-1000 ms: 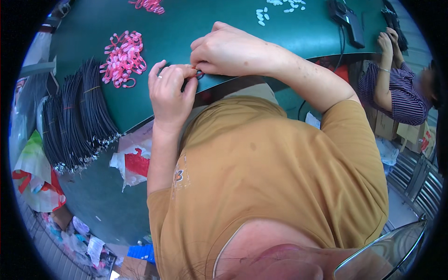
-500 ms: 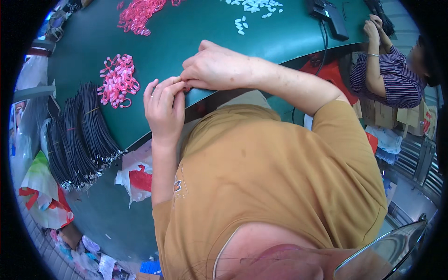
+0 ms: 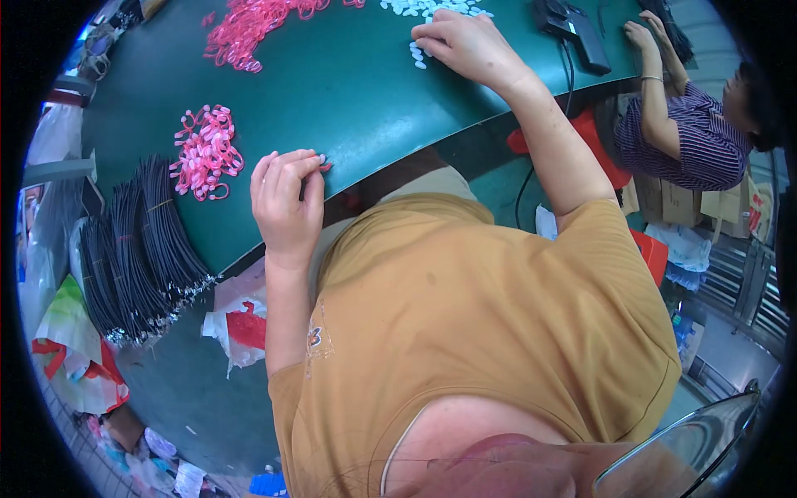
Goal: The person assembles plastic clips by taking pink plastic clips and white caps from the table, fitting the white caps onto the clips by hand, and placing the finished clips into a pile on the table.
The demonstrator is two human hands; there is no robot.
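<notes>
My left hand [image 3: 286, 203] is near the table's front edge, fingers bent and pinching a small red loop [image 3: 325, 164]; only its end shows past the fingertips. Over to the right, my right hand [image 3: 471, 50] rests on the small pale oval pieces [image 3: 418, 58], fingers curled and tips drawn together. Whatever lies between those tips is hidden. More pale pieces [image 3: 407, 7] lie just beyond. Left of my left hand is a heap of red loops with whitish pieces on them [image 3: 206, 153]. A larger pile of plain red loops [image 3: 249, 33] lies farther back.
Bundles of black cables with metal ends [image 3: 141, 249] lie along the left side of the green table [image 3: 340, 91]. A black device with a cable [image 3: 573, 33] sits at the back right. At far right another person in a striped shirt [image 3: 685, 137] handles dark strands.
My right hand has left my left hand and moved right and away to the pale pieces. My left hand stays nearly in place, the red loop's end now in view.
</notes>
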